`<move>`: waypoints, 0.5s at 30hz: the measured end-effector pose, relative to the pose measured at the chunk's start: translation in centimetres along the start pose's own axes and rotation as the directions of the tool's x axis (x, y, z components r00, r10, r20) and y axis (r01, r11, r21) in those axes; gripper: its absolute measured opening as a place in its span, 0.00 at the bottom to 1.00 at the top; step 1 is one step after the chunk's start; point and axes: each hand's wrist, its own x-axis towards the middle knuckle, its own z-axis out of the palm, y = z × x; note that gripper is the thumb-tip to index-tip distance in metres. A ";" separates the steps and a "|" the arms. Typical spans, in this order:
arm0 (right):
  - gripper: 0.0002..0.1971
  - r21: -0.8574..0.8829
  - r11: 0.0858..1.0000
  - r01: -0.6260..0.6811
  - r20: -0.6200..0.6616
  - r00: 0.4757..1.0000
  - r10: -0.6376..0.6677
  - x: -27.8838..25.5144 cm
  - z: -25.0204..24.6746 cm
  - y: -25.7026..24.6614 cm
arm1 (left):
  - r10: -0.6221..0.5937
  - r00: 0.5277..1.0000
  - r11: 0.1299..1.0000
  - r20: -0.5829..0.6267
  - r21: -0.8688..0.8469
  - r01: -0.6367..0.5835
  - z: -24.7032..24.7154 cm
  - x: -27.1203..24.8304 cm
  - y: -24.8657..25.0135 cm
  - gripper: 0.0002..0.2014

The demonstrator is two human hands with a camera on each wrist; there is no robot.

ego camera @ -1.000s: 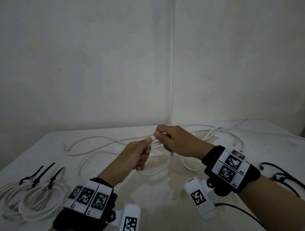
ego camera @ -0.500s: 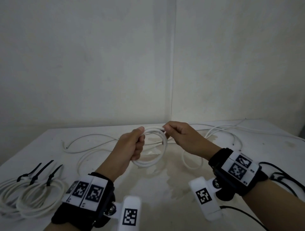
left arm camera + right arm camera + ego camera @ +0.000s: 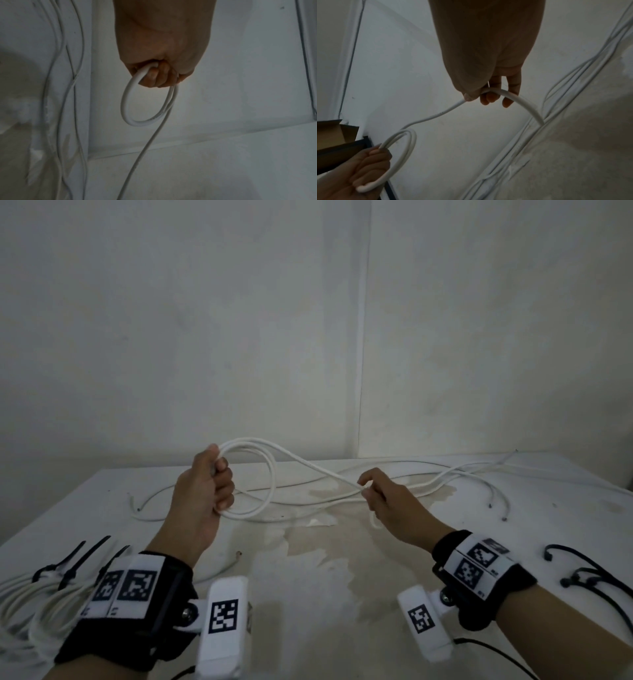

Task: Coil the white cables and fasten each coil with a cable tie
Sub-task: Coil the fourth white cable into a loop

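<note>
Left hand (image 3: 205, 491) fisted around small white cable coil (image 3: 263, 474), raised above table (image 3: 325, 594). Right hand (image 3: 387, 501) pinching same cable's trailing run, apart from left.

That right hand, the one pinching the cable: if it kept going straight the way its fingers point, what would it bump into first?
Probably the left hand and the coil it grips. The right hand points left across the table, with only the stretch of white cable between them. Depth is hard to judge, so it might pass just in front.

Right hand (image 3: 383, 501) drawn rightward along cable (image 3: 308, 465), left hand (image 3: 205, 487) raised
</note>
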 end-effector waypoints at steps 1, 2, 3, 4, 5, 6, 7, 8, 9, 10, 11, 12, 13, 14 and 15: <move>0.05 0.022 1.000 0.001 -0.006 1.000 -0.001 0.1 0.2 0.0 | 0.005 1.000 1.000 -0.016 -0.007 -0.005 -0.2 0.2 0.2 0.19; 0.05 0.036 0.999 0.003 -0.020 1.000 -0.002 0.3 0.3 -0.1 | 0.011 1.000 1.000 -0.029 -0.011 -0.012 -0.4 0.3 0.3 0.18; 0.06 0.030 0.999 0.014 -0.035 0.999 -0.013 0.4 0.4 -0.2 | 0.018 0.999 1.000 -0.039 -0.012 -0.018 -0.6 0.4 0.5 0.18; 0.08 -0.011 0.999 0.032 -0.046 0.998 -0.032 0.5 0.6 -0.3 | 0.024 0.999 1.000 -0.047 -0.011 -0.025 -0.7 0.4 0.5 0.18; 0.10 -0.085 0.994 0.066 -0.042 0.997 -0.070 0.6 0.7 -0.3 | 0.033 0.998 0.999 -0.053 -0.006 -0.033 -0.8 0.5 0.6 0.18; 0.12 -0.185 0.977 0.106 -0.019 0.994 -0.112 0.6 1.0 -0.4 | 0.040 0.998 0.999 -0.058 0.003 -0.040 -0.7 0.6 0.6 0.18; 0.13 -0.285 0.945 0.160 0.007 0.986 -0.164 0.5 1.4 -0.6 | 0.048 0.997 0.999 -0.060 0.012 -0.047 -0.6 0.6 0.5 0.18; 0.13 -0.381 0.898 0.220 0.031 0.974 -0.226 0.2 1.9 -0.9 | 0.056 0.997 0.998 -0.058 0.019 -0.055 -0.4 0.6 0.5 0.18; 0.13 -0.465 0.836 0.292 0.047 0.951 -0.306 -0.1 2.4 -1.2 | 0.064 0.996 0.998 -0.054 0.023 -0.063 -0.1 0.7 0.4 0.17; 0.13 -0.517 0.782 0.347 0.057 0.926 -0.373 -0.3 2.8 -1.5 | 0.071 0.996 0.997 -0.051 0.028 -0.070 0.1 0.7 0.3 0.17; 0.13 -0.553 0.736 0.391 0.075 0.903 -0.424 -0.5 3.0 -1.8 | 0.080 0.996 0.996 -0.049 0.036 -0.078 0.4 0.6 0.3 0.17; 0.12 -0.583 0.691 0.429 0.072 0.874 -0.481 -0.6 3.3 -2.0 | 0.089 0.995 0.995 -0.048 0.046 -0.087 0.7 0.6 0.2 0.17; 0.09 -0.604 0.653 0.457 0.080 0.850 -0.521 -0.6 3.6 -2.2 | 0.097 0.994 0.994 -0.046 0.057 -0.094 1.0 0.5 0.1 0.17; 0.04 -0.623 0.613 0.487 0.101 0.826 -0.554 -0.6 3.8 -2.5 | 0.102 0.994 0.993 -0.046 0.068 -0.099 1.3 0.5 0.0 0.17; 0.06 -0.631 0.586 0.508 0.119 0.810 -0.575 -0.7 4.0 -2.9 | 0.105 0.993 0.992 -0.048 0.079 -0.101 1.6 0.4 -0.1 0.17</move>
